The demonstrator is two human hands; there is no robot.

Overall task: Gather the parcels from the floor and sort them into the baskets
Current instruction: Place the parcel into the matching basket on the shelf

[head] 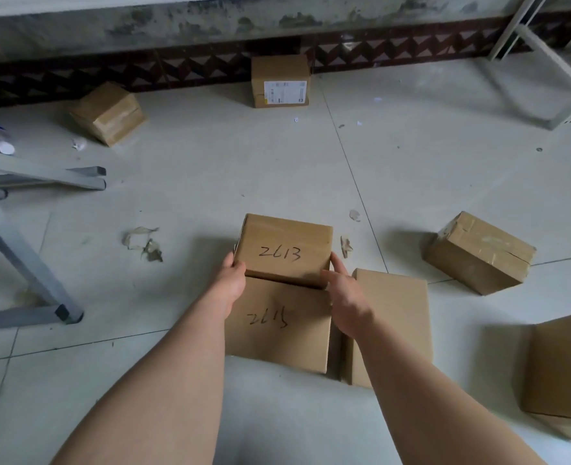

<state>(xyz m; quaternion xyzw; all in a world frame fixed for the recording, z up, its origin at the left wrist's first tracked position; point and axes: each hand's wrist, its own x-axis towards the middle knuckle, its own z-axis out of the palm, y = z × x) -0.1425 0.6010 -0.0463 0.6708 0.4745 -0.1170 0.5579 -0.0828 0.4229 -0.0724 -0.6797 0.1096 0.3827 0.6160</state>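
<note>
While the left hand [232, 280] and right hand [344, 297] clasp the marked box [286, 250] by its sides, fingers curled round its edges, it sits over a lower box [277, 327] on the floor [210, 169]. A plain box [398, 317] lies just beside, under the right wrist, and a taped box [478, 251] lies farther right. Metal legs [19, 260] stand to the left. Bare tiles run ahead to a labelled box [280, 81] at the wall.

both hands [232, 280] [346, 297] grip the marked box [284, 250], seemingly resting on another box [277, 325]
</note>
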